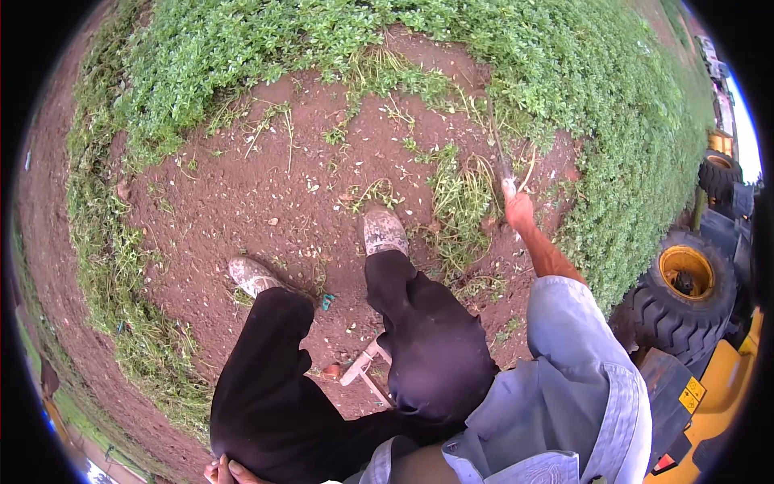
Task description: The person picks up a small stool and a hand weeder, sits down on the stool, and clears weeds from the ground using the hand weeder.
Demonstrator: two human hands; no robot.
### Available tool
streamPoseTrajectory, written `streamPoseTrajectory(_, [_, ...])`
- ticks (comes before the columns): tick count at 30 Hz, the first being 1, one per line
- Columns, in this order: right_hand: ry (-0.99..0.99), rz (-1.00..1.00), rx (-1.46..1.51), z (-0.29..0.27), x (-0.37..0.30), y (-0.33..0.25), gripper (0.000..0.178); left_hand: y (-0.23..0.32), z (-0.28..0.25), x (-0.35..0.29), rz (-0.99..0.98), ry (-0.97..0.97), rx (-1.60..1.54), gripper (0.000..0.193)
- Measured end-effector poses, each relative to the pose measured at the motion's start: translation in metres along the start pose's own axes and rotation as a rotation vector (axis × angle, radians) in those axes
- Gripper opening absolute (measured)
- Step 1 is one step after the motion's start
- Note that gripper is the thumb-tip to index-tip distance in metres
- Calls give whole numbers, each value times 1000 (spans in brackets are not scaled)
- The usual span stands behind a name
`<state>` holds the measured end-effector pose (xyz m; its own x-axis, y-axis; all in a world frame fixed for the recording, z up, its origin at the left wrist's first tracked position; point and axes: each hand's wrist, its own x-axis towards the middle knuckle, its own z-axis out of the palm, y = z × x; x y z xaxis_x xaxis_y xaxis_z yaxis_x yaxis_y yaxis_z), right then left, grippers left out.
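My right hand reaches forward at the right and is closed round the pale end of a long, thin hand tool. The tool's dark shaft runs away from me to the edge of the green plants, where its far end is hard to make out. Beside this hand lies a heap of uprooted or cut green stems on brown soil. My left hand shows only a few fingers at the lower edge, beside my left knee. Most of it is out of view, so its grip cannot be judged.
Dense low green plants curve round the far side and right. Pulled plants lie in a strip at the left. Part of a wooden stool shows beneath my legs. A yellow vehicle with a big black tyre stands at the right.
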<state>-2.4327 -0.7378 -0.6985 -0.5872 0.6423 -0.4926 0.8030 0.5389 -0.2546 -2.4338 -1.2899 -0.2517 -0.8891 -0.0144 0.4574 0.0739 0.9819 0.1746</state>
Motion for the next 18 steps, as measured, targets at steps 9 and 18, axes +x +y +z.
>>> streamPoseTrajectory(9, [20, -164, 63, -64, -32, 18, 72, -41, 28, -25, 485, 491, -239, 10])
streamPoseTrajectory(18, [335, -324, -253, -93, 98, 110, 60, 2, 24, -6, -27, -2, -199, 8])
